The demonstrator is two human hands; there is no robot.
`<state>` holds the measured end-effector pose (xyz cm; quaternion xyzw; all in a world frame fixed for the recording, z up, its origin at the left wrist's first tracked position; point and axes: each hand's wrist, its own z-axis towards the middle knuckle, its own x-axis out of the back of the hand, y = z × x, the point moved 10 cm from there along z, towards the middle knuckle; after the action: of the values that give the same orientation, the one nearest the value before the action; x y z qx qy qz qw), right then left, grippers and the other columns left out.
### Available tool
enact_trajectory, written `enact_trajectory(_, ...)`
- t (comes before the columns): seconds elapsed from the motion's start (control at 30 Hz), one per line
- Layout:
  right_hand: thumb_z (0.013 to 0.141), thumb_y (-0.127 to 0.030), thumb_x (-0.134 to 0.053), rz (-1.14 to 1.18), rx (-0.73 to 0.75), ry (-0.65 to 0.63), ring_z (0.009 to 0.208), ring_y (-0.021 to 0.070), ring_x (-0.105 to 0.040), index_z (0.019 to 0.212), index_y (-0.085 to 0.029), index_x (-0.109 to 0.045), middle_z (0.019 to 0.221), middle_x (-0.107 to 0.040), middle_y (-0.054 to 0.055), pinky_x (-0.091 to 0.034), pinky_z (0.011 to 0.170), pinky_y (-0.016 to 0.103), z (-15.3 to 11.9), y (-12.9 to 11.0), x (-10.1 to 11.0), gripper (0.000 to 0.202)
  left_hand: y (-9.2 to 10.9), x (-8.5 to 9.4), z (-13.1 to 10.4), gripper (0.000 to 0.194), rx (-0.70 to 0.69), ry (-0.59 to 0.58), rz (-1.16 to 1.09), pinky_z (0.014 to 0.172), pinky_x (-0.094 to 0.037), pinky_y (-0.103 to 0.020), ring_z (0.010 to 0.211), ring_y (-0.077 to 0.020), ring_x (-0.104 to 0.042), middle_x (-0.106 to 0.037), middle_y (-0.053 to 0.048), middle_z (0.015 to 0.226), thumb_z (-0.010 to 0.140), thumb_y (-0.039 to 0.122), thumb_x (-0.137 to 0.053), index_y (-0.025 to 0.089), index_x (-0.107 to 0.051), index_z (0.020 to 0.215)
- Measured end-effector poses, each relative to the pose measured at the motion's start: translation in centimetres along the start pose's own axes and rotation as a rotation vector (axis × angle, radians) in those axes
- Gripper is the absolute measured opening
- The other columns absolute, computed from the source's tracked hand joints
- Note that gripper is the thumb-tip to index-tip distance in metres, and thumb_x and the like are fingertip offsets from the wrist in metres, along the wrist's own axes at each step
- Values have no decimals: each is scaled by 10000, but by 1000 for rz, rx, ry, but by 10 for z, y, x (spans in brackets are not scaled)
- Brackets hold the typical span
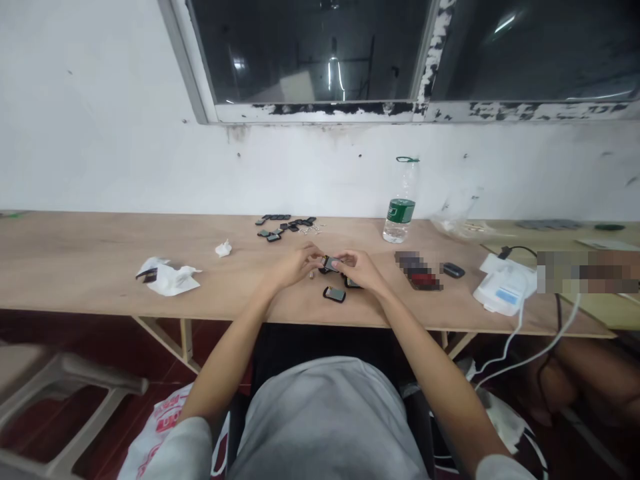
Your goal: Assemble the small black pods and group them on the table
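Note:
Between my two hands, over the wooden table (240, 293), is a small grey and black piece (331, 263). The fingertips of my left hand (300, 262) pinch its left end. My right hand (359, 268) grips its right side, thumb on the grey face. A similar piece (334, 294) lies flat just below the hands, and another (352, 283) is partly covered by my right hand. Farther back, several dark pieces (274, 235) are scattered beside small white bits (313, 229).
A water bottle (400, 212) stands behind my right hand. To the right are a blurred-out object (419, 270), a black oval item (453, 270) and a white device (504, 287) with cables. Crumpled tissues (173, 277) lie left. A person's legs (575, 380) show at lower right.

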<state>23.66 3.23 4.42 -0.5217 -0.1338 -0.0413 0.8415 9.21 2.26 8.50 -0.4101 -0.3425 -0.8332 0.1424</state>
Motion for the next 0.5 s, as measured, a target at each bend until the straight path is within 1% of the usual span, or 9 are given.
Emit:
enact_trajectory(0.17,762,-450,-784,70,-5,-10,888,242,-730,946,-152,-749,988,-781,114,-568,853,378,1,-2,0,352,4,-2,1,207,-16,19,9,826,-556,-332,894,-211,-679,-676,-86,1092,912,296,-603,170,-722,1026)
enact_trajectory(0.23,754,-467,-791,88,-20,-15,903,251,-732,956,-153,-756,1000,-783,115,-570,858,389,0,0,1,375,4,-1,1,199,-16,49,3,834,-564,-332,898,-214,-692,-698,-94,1110,912,285,-611,171,-751,997)
enact_trajectory(0.3,747,-479,-797,100,-42,-21,905,260,-734,959,-155,-763,1002,-785,115,-574,848,398,0,2,1,389,4,2,1,176,-9,92,-14,876,-563,-342,943,-229,-703,-729,-93,1107,900,265,-630,181,-777,949)
enact_trajectory(0.4,732,-482,-809,106,-72,-21,899,264,-736,969,-153,-772,992,-789,114,-577,832,394,0,6,3,407,-3,2,1,129,49,128,-82,928,-554,-358,1005,-252,-711,-763,-81,1104,850,219,-678,191,-799,883)
enact_trajectory(0.5,714,-479,-825,112,-92,-30,894,266,-738,987,-155,-777,982,-794,106,-578,821,386,-1,9,2,426,-16,-4,1,99,163,121,-241,857,-578,-345,946,-252,-731,-780,-83,1062,788,196,-718,175,-790,852)
